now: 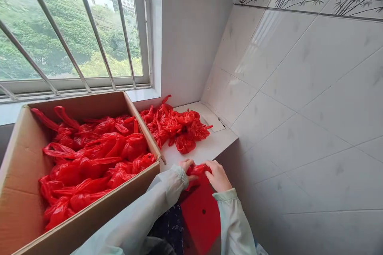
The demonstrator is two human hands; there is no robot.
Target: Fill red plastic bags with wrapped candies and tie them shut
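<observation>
Between my two hands, a red plastic bag (197, 170) is stretched just in front of the white counter's edge. The fingers of my left hand (187, 167) are closed on its left side. On the bag's right side, my right hand (218, 175) pinches the plastic with thumb and fingers. Beneath the bag is a flat red surface (202, 211) with a small dark spot. Beyond my hands, a heap of crumpled red plastic bags (179, 123) lies on the white counter (203, 145). Whether the held bag has anything inside cannot be made out.
At the left stands a large open cardboard box (128, 191), holding many knotted red bags (92, 159). Behind it is a barred window (89, 28) with a sill. A tiled wall (299, 107) rises along the right. The counter's front edge runs close past my hands.
</observation>
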